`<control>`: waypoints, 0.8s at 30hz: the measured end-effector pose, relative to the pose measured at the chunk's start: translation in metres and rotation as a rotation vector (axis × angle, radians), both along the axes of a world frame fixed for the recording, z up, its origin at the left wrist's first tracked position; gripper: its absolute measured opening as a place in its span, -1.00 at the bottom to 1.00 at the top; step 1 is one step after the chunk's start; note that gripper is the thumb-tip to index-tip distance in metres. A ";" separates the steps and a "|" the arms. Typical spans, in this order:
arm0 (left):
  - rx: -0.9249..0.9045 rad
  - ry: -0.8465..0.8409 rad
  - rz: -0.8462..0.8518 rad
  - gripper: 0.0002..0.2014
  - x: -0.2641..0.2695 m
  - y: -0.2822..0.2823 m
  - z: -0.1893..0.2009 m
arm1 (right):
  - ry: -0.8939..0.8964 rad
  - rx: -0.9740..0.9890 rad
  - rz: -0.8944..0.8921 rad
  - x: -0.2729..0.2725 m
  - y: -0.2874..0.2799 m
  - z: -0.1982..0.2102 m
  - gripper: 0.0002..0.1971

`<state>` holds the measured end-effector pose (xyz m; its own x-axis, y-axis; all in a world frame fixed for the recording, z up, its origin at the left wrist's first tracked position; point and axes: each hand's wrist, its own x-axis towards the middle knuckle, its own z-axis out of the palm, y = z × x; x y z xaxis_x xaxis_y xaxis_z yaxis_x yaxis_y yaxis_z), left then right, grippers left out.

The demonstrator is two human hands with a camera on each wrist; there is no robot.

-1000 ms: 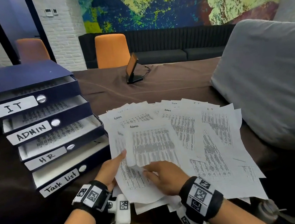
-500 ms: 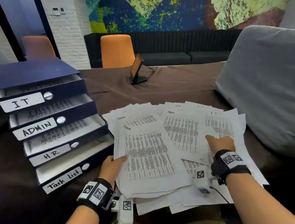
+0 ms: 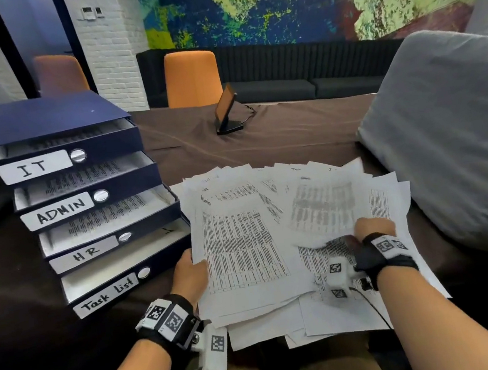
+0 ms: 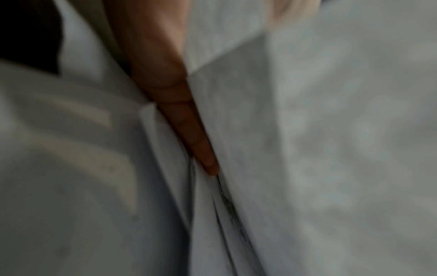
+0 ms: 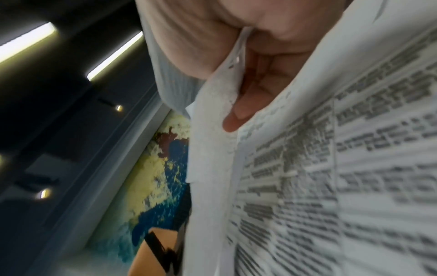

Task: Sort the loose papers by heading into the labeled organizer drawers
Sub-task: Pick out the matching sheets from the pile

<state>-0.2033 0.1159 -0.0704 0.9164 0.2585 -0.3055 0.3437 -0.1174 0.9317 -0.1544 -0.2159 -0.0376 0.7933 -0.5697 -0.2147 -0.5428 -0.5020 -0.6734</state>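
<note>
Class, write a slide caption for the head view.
Left hand holds an Admin sheet; right hand lifts another beside labeled drawers.

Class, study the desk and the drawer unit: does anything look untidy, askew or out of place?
Yes. The loose papers lie fanned and overlapping at angles, some hanging over the table's near edge. The organizer's four drawers stand pulled out in steps, lowest furthest. The right hand pinches one lifted sheet, which is blurred. Nothing looks torn or spilled.
</note>
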 end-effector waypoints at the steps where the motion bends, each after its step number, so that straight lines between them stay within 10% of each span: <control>1: 0.005 -0.007 0.004 -0.82 0.001 0.000 -0.001 | -0.009 0.001 -0.030 -0.002 -0.010 -0.003 -0.64; 6: -0.043 0.004 0.016 -0.80 0.003 -0.002 0.000 | -0.142 0.334 -0.217 0.015 -0.058 -0.013 -0.70; 11: -0.130 0.013 0.038 -0.75 0.002 -0.005 0.000 | -0.305 0.506 -0.012 -0.011 -0.006 -0.011 -0.89; 24: -0.213 0.064 -0.020 -0.71 -0.001 -0.003 -0.001 | -0.085 0.264 0.656 -0.054 0.078 -0.018 -0.79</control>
<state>-0.2045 0.1129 -0.0712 0.8975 0.1639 -0.4094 0.4029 0.0726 0.9124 -0.2088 -0.1377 -0.0557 0.9750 0.0939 -0.2014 -0.1242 -0.5214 -0.8442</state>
